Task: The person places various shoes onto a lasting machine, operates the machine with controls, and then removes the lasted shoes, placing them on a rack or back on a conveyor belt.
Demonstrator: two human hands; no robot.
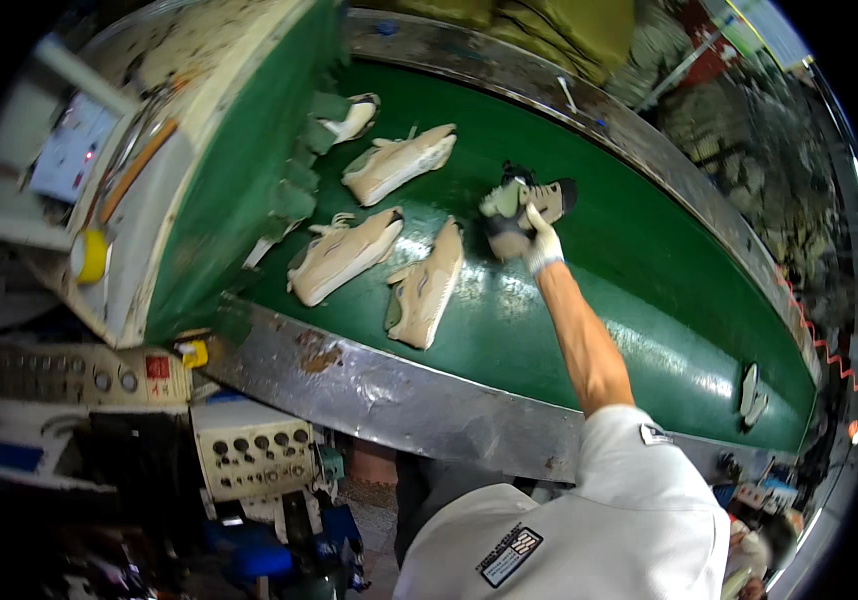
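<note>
My right hand (545,240), in a white glove, reaches out over the green conveyor belt (549,345). Its fingers close on a shoe (549,200) in dark grey and beige with a pale green part near its opening; the thumb lies along its side. How the other fingers sit is partly hidden. To the left of it lie three beige shoes, one farther off (399,165), one at the left (347,255) and one nearer the middle (427,285). Another pale shoe (354,118) sits at the flaps of the machine opening. My left hand does not appear.
A green-sided machine housing (234,150) with hanging flaps spans the belt's left end. Metal rims (389,395) border the belt. Two small pale slender pieces (752,395) lie at its right end. Control panels (257,455) stand lower left; sacks (559,35) are piled behind.
</note>
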